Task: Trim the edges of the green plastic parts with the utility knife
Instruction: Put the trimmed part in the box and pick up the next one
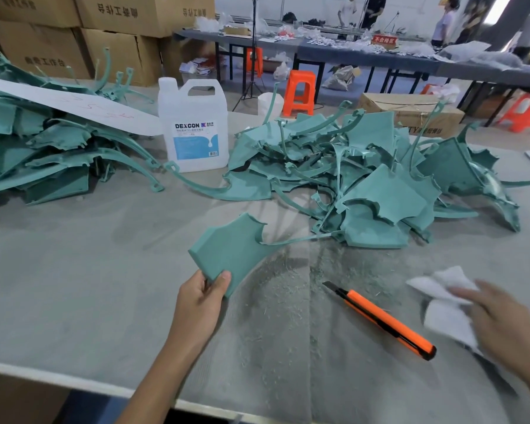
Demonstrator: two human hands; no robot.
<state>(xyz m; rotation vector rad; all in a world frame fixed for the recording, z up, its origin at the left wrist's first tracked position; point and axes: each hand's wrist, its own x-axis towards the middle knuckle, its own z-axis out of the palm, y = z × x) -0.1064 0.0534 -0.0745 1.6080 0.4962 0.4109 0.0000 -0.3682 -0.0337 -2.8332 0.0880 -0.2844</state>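
Observation:
My left hand (203,293) grips the near corner of a green plastic part (233,247) with a long thin arm, holding it just above the grey table. An orange and black utility knife (383,320) lies on the table to the right of it, blade end pointing up-left, with no hand on it. My right hand (502,322) is blurred and rests on a white cloth (444,304) at the right edge; whether the fingers grip the cloth is unclear. A heap of green parts (371,182) lies beyond the knife, and another pile (43,148) sits at the far left.
A white DEXCON jug (193,127) stands between the two piles. Fine green shavings (291,270) litter the table around the knife. A white sheet (74,105) lies on the left pile. Cardboard boxes, orange stools and people stand behind. The table's front edge (74,382) runs below.

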